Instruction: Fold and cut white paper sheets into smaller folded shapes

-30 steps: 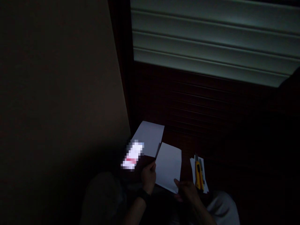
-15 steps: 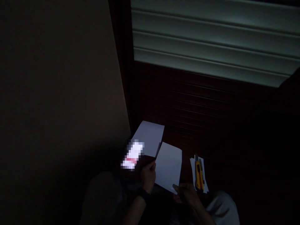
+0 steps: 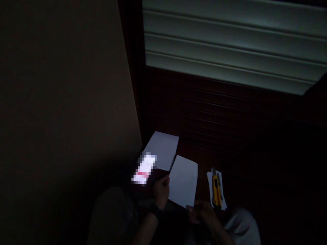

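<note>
"Looking past the hands, what lies around?"

"On the left, a bright pixelated screen (image 3: 144,169), overlapping a second sheet (image 3: 165,149) in this view. On the right, a yellow cutter (image 3: 216,192) lying on small white papers (image 3: 224,202)."

"Anything in the way?"

"The second sheet's near corner comes right up beside the white sheet (image 3: 183,182); I can't tell if they touch."

"And that white sheet?"

"Plain, upper corners crisp, set slantwise between the hands. The left hand (image 3: 161,191) is closed on its left edge, thumb uppermost. The right hand (image 3: 201,211) is curled at the near right corner; too dark to tell whether it pinches."

"The place?"

"Dim: dark reddish surface (image 3: 202,185), plain wall (image 3: 68,85) at left, pale slatted panel (image 3: 222,41) beyond."
</note>
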`<action>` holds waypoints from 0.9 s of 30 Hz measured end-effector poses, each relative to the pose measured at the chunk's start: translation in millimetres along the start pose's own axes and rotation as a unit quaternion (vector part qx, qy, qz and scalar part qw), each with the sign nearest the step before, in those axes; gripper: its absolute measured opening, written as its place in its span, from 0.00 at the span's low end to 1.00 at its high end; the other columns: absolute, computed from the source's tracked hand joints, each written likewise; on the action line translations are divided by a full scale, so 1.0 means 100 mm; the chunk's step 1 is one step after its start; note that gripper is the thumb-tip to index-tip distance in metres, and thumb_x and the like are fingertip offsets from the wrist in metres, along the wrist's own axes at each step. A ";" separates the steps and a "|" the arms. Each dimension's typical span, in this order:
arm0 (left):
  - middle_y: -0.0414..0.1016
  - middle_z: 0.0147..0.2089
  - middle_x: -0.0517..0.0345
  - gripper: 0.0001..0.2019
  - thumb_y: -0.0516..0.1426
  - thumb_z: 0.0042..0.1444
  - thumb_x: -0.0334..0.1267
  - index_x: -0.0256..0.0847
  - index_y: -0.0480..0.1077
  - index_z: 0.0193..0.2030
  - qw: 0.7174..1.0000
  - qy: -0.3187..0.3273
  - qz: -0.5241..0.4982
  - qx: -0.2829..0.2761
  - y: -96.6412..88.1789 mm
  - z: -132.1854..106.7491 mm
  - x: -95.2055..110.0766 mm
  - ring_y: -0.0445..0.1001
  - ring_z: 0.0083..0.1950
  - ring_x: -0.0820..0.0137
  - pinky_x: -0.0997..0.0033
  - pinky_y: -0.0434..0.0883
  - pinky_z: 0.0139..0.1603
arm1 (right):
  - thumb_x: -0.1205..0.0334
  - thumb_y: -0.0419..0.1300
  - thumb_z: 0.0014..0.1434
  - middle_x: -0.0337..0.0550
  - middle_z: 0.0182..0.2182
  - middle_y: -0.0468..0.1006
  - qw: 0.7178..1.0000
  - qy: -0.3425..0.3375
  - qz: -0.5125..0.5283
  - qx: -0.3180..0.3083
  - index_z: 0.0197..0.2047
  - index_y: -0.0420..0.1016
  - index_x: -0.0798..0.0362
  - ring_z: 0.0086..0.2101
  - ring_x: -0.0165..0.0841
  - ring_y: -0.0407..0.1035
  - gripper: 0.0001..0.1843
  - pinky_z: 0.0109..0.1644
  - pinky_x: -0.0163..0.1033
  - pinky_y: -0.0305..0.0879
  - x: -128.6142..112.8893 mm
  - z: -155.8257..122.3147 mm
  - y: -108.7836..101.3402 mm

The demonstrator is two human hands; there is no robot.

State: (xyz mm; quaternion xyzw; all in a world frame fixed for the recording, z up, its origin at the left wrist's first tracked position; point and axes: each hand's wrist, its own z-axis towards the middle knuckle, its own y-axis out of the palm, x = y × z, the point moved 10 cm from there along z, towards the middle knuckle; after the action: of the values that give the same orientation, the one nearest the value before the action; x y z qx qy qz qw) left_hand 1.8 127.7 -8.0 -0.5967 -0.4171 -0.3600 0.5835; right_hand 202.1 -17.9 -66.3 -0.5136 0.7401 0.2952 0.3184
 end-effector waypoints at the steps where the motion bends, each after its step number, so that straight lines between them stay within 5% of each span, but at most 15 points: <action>1: 0.78 0.41 0.51 0.12 0.55 0.54 0.36 0.38 0.75 0.43 1.000 -0.001 -0.007 -0.002 0.00 0.00 0.00 0.76 0.43 0.64 0.68 0.71 0.46 | 0.54 0.72 0.32 0.42 0.21 0.75 1.000 0.000 -0.003 -0.001 0.29 0.69 0.58 0.19 0.30 0.68 0.24 0.26 0.38 0.69 0.01 0.01 0.00; 10: 0.78 0.42 0.52 0.12 0.54 0.54 0.34 0.38 0.74 0.44 0.998 0.038 -0.036 -0.018 0.03 -0.01 0.04 0.76 0.44 0.65 0.67 0.70 0.48 | 0.43 0.67 0.38 0.39 0.18 0.72 0.999 -0.016 -0.021 0.021 0.24 0.69 0.56 0.19 0.31 0.69 0.24 0.21 0.33 0.65 -0.24 0.01 -0.02; 17: 0.77 0.44 0.54 0.12 0.54 0.55 0.34 0.40 0.74 0.44 0.997 0.052 -0.047 -0.034 0.05 0.00 0.01 0.75 0.45 0.66 0.67 0.70 0.49 | 0.47 0.69 0.35 0.40 0.16 0.73 0.993 -0.067 0.045 0.092 0.20 0.69 0.56 0.17 0.30 0.67 0.21 0.19 0.33 0.63 -0.47 0.20 -0.14; 27: 0.77 0.44 0.51 0.12 0.54 0.55 0.36 0.39 0.74 0.45 0.997 0.066 -0.027 -0.014 -0.08 0.11 0.20 0.75 0.46 0.64 0.66 0.69 0.50 | 0.54 0.70 0.39 0.36 0.17 0.72 0.989 -0.121 0.085 0.018 0.25 0.71 0.58 0.16 0.25 0.64 0.17 0.20 0.30 0.59 -0.53 0.28 -0.01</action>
State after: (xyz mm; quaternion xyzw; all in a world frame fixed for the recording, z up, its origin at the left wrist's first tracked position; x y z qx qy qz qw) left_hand 1.9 139.5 12.5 -0.5681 -0.3881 -0.4198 0.5919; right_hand 222.1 34.1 -42.6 -0.4037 0.7420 0.3679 0.3886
